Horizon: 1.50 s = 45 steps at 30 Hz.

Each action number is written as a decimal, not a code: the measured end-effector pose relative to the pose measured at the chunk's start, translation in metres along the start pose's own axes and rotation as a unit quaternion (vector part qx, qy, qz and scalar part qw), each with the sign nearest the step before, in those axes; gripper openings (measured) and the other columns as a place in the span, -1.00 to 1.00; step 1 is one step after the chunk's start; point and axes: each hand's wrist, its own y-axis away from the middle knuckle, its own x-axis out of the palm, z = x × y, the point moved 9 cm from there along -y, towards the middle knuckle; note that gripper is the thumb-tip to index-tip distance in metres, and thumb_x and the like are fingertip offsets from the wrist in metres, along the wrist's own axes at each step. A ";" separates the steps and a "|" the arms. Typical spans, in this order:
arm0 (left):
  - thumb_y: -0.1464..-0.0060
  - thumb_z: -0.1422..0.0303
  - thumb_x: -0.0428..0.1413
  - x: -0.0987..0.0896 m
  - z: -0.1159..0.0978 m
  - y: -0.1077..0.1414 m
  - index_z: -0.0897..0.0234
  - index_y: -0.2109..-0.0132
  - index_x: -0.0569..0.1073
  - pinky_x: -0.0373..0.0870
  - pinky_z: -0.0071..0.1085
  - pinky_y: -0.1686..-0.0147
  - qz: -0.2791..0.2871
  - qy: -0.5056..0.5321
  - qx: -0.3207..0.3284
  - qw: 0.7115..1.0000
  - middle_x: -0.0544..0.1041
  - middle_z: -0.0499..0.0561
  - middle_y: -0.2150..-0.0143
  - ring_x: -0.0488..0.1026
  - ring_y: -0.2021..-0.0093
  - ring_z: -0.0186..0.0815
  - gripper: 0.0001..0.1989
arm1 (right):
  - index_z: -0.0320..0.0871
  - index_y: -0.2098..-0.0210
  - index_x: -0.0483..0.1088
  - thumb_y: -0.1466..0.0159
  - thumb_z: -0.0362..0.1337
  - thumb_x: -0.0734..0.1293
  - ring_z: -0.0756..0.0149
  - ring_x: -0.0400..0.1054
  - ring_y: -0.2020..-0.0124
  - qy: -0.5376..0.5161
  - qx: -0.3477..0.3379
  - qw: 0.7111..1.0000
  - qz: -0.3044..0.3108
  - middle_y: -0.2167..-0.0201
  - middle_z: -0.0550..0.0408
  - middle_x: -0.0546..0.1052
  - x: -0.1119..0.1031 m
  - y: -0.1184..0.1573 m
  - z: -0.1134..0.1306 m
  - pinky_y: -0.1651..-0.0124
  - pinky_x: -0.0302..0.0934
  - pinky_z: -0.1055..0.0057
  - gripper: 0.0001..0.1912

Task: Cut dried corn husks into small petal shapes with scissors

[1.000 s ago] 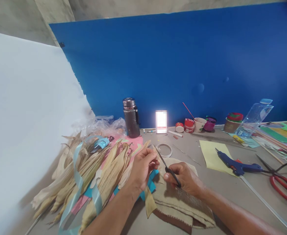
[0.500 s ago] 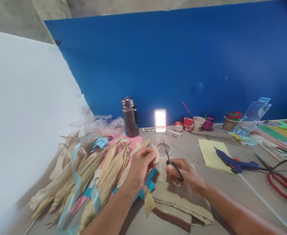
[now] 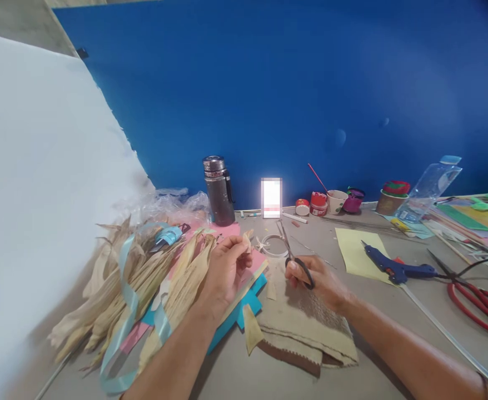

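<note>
My left hand (image 3: 232, 265) pinches a small pale piece of husk (image 3: 247, 240) between thumb and fingertips. My right hand (image 3: 317, 278) is closed around the black handles of small scissors (image 3: 288, 244), whose blades point up and away, slightly apart. Between the hands, a white tape ring (image 3: 274, 245) lies on the table with a small pale cut piece (image 3: 262, 243) at its left edge. Below the right hand is a folded beige cloth (image 3: 302, 328). Dried corn husks (image 3: 189, 272) are piled left of my left hand, over pink and blue paper (image 3: 244, 303).
A dark flask (image 3: 220, 194) and a bright blurred rectangle (image 3: 272, 197) stand at the back, with paint pots (image 3: 318, 204) further right. On the right lie a blue glue gun (image 3: 398, 266), red-handled scissors (image 3: 477, 303) and a tilted plastic bottle (image 3: 429, 189). Light-blue ribbon (image 3: 129, 278) crosses the husks.
My left hand has moved left, away from the scissors, with the husk piece. The small cut piece beside the tape ring now shows. The whole view has shifted slightly.
</note>
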 end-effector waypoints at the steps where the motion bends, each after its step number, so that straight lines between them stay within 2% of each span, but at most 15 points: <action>1: 0.07 0.38 0.27 0.000 0.002 -0.001 0.30 0.41 0.43 0.25 -0.53 0.49 0.003 0.000 0.000 1.000 0.39 -0.11 0.52 0.32 0.54 -0.48 -0.85 | -0.22 0.49 0.43 -0.18 0.22 0.28 0.40 0.14 0.55 0.001 0.000 1.000 0.004 0.59 0.07 0.43 0.001 0.000 -0.001 0.47 -0.04 0.41 -0.43; 9: 0.09 0.34 0.28 0.007 0.012 0.000 0.30 0.43 0.43 0.27 -0.50 0.50 0.028 0.018 -0.023 0.999 0.44 -0.07 0.48 0.37 0.47 -0.41 -0.82 | -0.22 0.55 0.39 -0.17 0.27 0.27 0.43 0.13 0.59 0.005 -0.009 0.998 0.061 0.62 0.08 0.40 0.018 0.003 0.004 0.51 -0.08 0.42 -0.38; 14: 0.15 0.35 0.28 -0.004 0.011 -0.005 0.30 0.47 0.43 0.28 -0.51 0.49 -0.009 -0.021 -0.012 1.000 0.41 -0.09 0.50 0.34 0.47 -0.43 -0.83 | -0.22 0.55 0.39 -0.13 0.33 0.28 0.39 0.18 0.55 -0.006 -0.011 0.999 0.036 0.61 0.05 0.41 0.013 0.002 0.005 0.47 -0.06 0.41 -0.34; 22: 0.12 0.37 0.27 -0.005 0.027 -0.011 0.30 0.47 0.41 0.25 -0.52 0.56 0.020 -0.033 -0.039 0.999 0.37 -0.12 0.54 0.35 0.51 -0.43 -0.83 | -0.21 0.58 0.35 -0.12 0.33 0.28 0.44 0.09 0.57 -0.036 -0.011 0.999 0.031 0.62 0.07 0.38 0.011 -0.003 0.003 0.48 -0.12 0.41 -0.34; 27: 0.11 0.39 0.25 0.007 0.033 -0.003 0.29 0.49 0.37 0.24 -0.52 0.58 0.038 0.005 -0.082 0.996 0.35 -0.14 0.58 0.31 0.60 -0.47 -0.82 | -0.24 0.55 0.39 -0.15 0.30 0.28 0.46 0.09 0.60 -0.025 0.005 0.998 0.052 0.62 0.08 0.39 0.017 0.001 0.002 0.52 -0.15 0.44 -0.35; 32: 0.12 0.35 0.28 0.021 0.029 0.006 0.30 0.44 0.42 0.29 -0.52 0.56 0.059 0.015 -0.078 0.995 0.40 -0.10 0.56 0.37 0.55 -0.42 -0.82 | -0.24 0.55 0.39 -0.08 0.33 0.31 0.46 0.12 0.61 -0.033 0.009 0.995 0.091 0.65 0.08 0.40 0.031 0.008 0.009 0.54 -0.12 0.46 -0.33; 36: 0.12 0.37 0.28 0.021 0.025 0.008 0.30 0.44 0.42 0.29 -0.53 0.56 0.051 0.023 -0.064 0.996 0.41 -0.10 0.56 0.37 0.54 -0.43 -0.83 | -0.23 0.55 0.38 -0.08 0.31 0.33 0.46 0.12 0.61 -0.035 0.016 0.993 0.113 0.66 0.12 0.40 0.038 0.010 0.005 0.55 -0.10 0.49 -0.35; 45: 0.07 0.36 0.26 0.021 0.021 0.011 0.30 0.47 0.39 0.31 -0.51 0.54 0.049 0.024 -0.057 0.997 0.39 -0.09 0.53 0.38 0.50 -0.41 -0.82 | -0.21 0.63 0.33 -0.14 0.30 0.28 0.45 0.13 0.62 0.016 -0.010 0.992 0.122 0.67 0.13 0.37 0.041 0.011 0.010 0.54 -0.06 0.48 -0.35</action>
